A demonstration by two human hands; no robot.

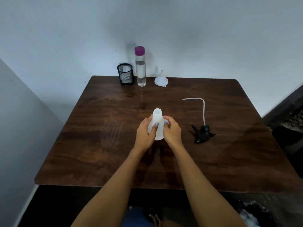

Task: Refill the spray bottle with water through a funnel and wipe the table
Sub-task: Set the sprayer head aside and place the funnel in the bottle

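spray bottle [157,123], translucent white plastic and looking empty, stands open-necked mid-way across the dark wooden surface [98,145]. left hand [145,134] and right hand [172,131] both clasp its sides, likely steadying it for the white plastic funnel [161,80] waiting by the wall. black trigger head [202,133] lies off to the right.

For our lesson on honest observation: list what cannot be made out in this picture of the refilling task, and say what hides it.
Head view only:
- Lower body of the spray bottle: covered by the left hand and right hand; any water inside cannot be told.
- Contents of the mesh cup: hidden by its dark wall.
- A wiping cloth: none can be made out.
- Items below the table edge: dark, blurred, cut off.
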